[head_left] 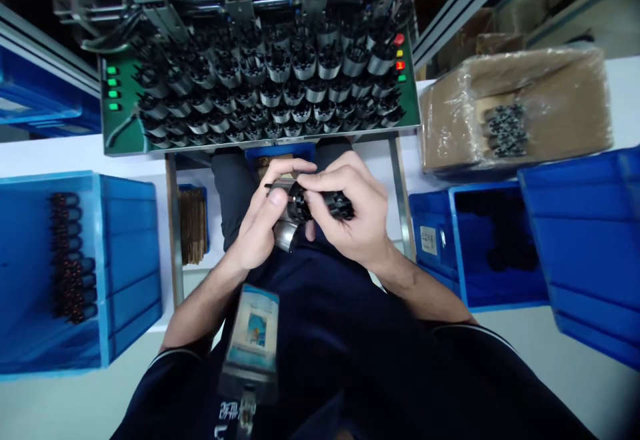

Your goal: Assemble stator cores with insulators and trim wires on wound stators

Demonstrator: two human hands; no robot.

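Above my lap, my left hand [267, 217] is closed round metal stator cores with black plastic fittings. One silvery core [287, 235] shows below the thumb, tilted. My right hand [350, 203] meets it from the right, fingers pinching a short stack of black slotted plastic end pieces [341, 205]. The near end of that stack touches or nearly touches the core in my left hand; fingers partly cover the contact. Just beyond both hands, rows of similar stator cores [270, 97] with black tops stand on a green machine panel [123, 135].
Green buttons [113, 87] line the panel's left end; red, yellow and green ones [400, 65] its right. A blue bin [130, 240] with copper-wound parts [73, 260] stands left. At right are a plastic-wrapped carton [560, 107] and blue bins [455, 253]. Pliers [123, 128] lie on the panel.
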